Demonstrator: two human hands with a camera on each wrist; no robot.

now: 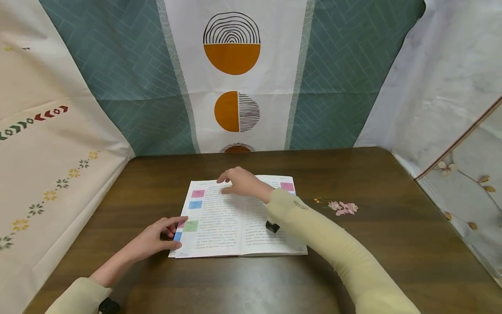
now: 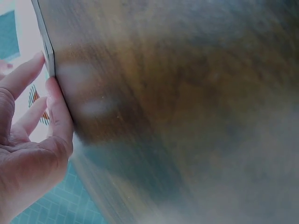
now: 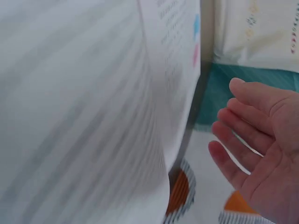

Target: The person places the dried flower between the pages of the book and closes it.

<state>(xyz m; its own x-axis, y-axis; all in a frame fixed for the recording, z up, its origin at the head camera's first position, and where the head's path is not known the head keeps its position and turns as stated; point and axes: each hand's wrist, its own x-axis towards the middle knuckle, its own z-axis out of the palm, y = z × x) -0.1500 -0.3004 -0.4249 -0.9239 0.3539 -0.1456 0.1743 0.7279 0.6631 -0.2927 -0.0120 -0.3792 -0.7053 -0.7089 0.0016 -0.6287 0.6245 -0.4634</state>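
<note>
An open book [image 1: 219,218] lies on the brown table, its pages printed with lines of small text. Pink [image 1: 198,193], blue [image 1: 195,204] and green [image 1: 191,226] sticky notes mark the left page, and a pink note [image 1: 287,186] sits on the right page. My left hand [image 1: 154,237] rests at the book's lower left edge, thumb and index fingertips touching the page margin. Over the top of the left page reaches my right hand [image 1: 245,181], fingers loosely bent and holding nothing. In the right wrist view it shows apart from the pages.
A pink flower decoration [image 1: 343,208] lies on the table [image 1: 376,244] to the right of the book. Behind the table hangs a green and white patterned cloth [image 1: 333,87]. Light cloths line the left [image 1: 47,165] and right [image 1: 451,87] sides.
</note>
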